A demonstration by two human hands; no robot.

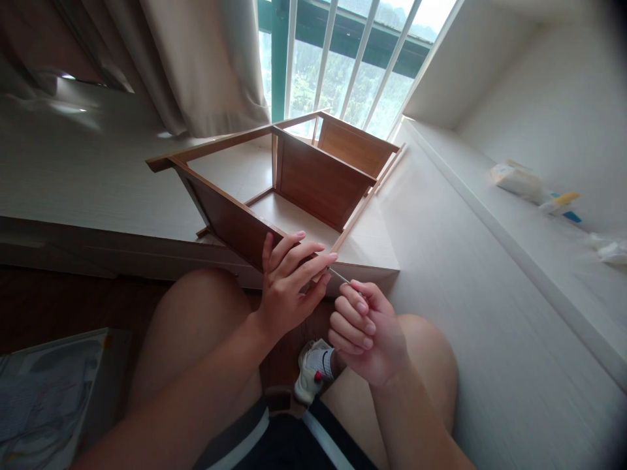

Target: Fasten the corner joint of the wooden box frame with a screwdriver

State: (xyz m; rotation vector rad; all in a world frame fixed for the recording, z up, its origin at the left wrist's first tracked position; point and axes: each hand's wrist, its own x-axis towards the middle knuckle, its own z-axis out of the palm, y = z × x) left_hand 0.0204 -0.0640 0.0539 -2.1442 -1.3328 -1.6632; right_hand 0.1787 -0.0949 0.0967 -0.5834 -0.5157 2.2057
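A brown wooden shelf frame with several panels lies on its side on the pale ledge. My left hand grips its near corner, fingers laid over the nearest panel and thumb at the end of the corner. Just to the right, my right hand is closed around a thin metal rod. The rod's far tip meets the frame's corner beside my left fingertips. Its other end is hidden in my right fist, so I cannot tell whether it is a hex key or a screwdriver.
The pale ledge runs below a barred window and a curtain. A white panel rises at the right, with small packets on its top. At lower left stands a box with papers. My knees flank the work.
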